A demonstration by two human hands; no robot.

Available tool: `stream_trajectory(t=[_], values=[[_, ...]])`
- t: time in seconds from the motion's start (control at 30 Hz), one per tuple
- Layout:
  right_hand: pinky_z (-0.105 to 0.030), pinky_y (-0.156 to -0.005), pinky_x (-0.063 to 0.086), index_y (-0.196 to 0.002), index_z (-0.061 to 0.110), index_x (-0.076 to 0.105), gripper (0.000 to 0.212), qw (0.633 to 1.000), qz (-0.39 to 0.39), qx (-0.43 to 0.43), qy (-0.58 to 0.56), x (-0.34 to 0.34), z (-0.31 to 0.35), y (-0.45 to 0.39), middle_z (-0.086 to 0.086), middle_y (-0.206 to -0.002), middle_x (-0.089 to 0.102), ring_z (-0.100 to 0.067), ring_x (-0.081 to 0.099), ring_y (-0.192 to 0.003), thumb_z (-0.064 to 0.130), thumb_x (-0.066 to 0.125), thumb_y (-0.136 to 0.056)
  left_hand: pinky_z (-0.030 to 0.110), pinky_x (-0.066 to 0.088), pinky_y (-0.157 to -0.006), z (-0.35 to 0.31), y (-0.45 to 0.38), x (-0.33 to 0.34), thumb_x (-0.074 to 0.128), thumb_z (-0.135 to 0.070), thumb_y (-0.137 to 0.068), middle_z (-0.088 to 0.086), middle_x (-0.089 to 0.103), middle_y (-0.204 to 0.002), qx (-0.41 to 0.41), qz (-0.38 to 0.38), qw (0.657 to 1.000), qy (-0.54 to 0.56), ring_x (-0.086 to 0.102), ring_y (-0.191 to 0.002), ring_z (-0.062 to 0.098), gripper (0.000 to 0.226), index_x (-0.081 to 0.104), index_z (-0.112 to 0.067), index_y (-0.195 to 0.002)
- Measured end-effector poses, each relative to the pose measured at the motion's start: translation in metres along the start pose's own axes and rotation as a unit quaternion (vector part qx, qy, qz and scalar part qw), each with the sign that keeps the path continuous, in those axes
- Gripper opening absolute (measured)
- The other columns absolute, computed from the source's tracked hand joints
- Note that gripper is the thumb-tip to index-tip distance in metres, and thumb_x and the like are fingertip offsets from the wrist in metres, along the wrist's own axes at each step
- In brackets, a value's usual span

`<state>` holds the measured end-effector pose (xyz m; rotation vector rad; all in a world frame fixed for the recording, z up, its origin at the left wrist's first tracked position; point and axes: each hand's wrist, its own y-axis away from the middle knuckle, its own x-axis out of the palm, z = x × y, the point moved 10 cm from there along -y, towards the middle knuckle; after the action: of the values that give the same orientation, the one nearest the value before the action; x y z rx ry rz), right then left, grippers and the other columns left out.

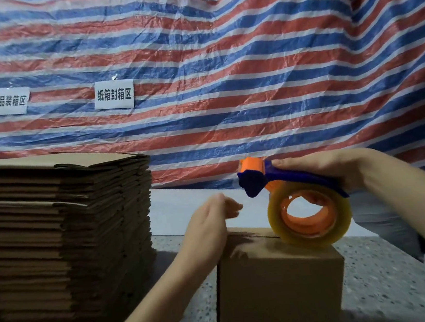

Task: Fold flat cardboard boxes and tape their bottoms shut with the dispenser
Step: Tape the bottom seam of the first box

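A small brown cardboard box stands folded up on a grey speckled floor, in the lower middle of the view. Its top flaps are closed, and a dark line where they meet runs across the top. The right hand grips the blue handle of an orange and blue plastic tape dispenser, with its fingers curled round the handle. A big round roll of clear tape with an orange middle sits in the dispenser. The bottom of the roll touches the top of the box, near the far right side, right by the line between the flaps. The left hand is at the far left corner of the box top. Its heel rests on the box edge, and its fingers are fairly straight, close together and pointing away past the box. They hold nothing. The fingertips look blurry. To the left, well apart from the box, stands a tall pile of flat brown cardboard boxes. Behind everything hangs a big crinkly plastic sheet with red, white and blue stripes. Two white paper signs with black writing are stuck on the sheet, up on the left side.
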<state>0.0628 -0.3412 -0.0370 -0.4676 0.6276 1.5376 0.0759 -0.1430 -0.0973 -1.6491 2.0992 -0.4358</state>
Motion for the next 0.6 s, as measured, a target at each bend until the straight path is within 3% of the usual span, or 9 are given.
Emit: stream_trajectory(t=[0.07,0.17,0.3,0.4,0.5,0.6], values=[[-0.028,-0.056,0.055,-0.112,0.012,0.066,0.084,1.000,0.005,-0.007,0.004,0.001,0.000,-0.001,-0.010,-0.086,0.075,-0.018,0.066,-0.061,0.071,0.074,-0.052,0.035,0.051,-0.081,0.004,-0.006,-0.012,0.027,-0.037,-0.106,0.003,0.076,-0.085,-0.052,-0.052,0.991,0.108,0.070,-0.088,0.019,0.055,0.068,-0.015,-0.077],[-0.028,-0.056,0.055,-0.116,0.016,0.063,0.083,1.000,0.011,-0.019,0.021,0.004,0.006,-0.002,-0.010,-0.089,0.076,-0.018,0.068,-0.062,0.071,0.072,-0.054,0.032,0.055,-0.063,0.010,-0.007,-0.006,0.035,-0.044,-0.105,0.013,0.074,-0.078,-0.114,-0.028,0.968,0.223,0.071,-0.074,0.023,0.061,0.067,-0.010,-0.066],[-0.026,-0.054,0.054,-0.117,0.017,0.062,0.079,0.998,0.026,-0.016,0.062,0.013,0.015,-0.003,-0.006,-0.082,0.076,-0.015,0.068,-0.060,0.070,0.069,-0.059,0.035,0.059,-0.074,0.018,-0.003,0.005,0.044,-0.045,-0.101,0.017,0.074,-0.084,-0.146,0.002,0.961,0.234,0.072,-0.078,0.025,0.053,0.066,-0.006,-0.073],[-0.026,-0.054,0.054,-0.112,0.015,0.063,0.076,0.997,0.024,-0.007,0.078,0.014,0.018,-0.003,-0.005,-0.080,0.076,-0.014,0.069,-0.060,0.071,0.069,-0.059,0.035,0.057,-0.074,0.020,-0.002,0.007,0.049,-0.032,-0.101,0.014,0.074,-0.084,-0.142,0.006,0.960,0.243,0.073,-0.080,0.023,0.041,0.066,-0.007,-0.074],[-0.025,-0.053,0.055,-0.110,0.015,0.063,0.076,0.996,0.024,-0.010,0.088,0.015,0.020,-0.003,-0.005,-0.079,0.076,-0.015,0.069,-0.059,0.071,0.068,-0.058,0.034,0.057,-0.077,0.020,-0.001,0.005,0.050,-0.014,-0.098,0.013,0.075,-0.086,-0.131,0.006,0.966,0.224,0.073,-0.084,0.023,0.024,0.069,-0.002,-0.088],[-0.025,-0.054,0.055,-0.111,0.015,0.063,0.078,0.995,0.030,-0.008,0.099,0.016,0.021,-0.003,-0.006,-0.080,0.076,-0.015,0.069,-0.060,0.072,0.067,-0.058,0.034,0.057,-0.080,0.020,0.000,0.005,0.051,-0.009,-0.097,0.012,0.075,-0.084,-0.131,-0.004,0.966,0.224,0.073,-0.083,0.021,0.021,0.070,-0.002,-0.094]])
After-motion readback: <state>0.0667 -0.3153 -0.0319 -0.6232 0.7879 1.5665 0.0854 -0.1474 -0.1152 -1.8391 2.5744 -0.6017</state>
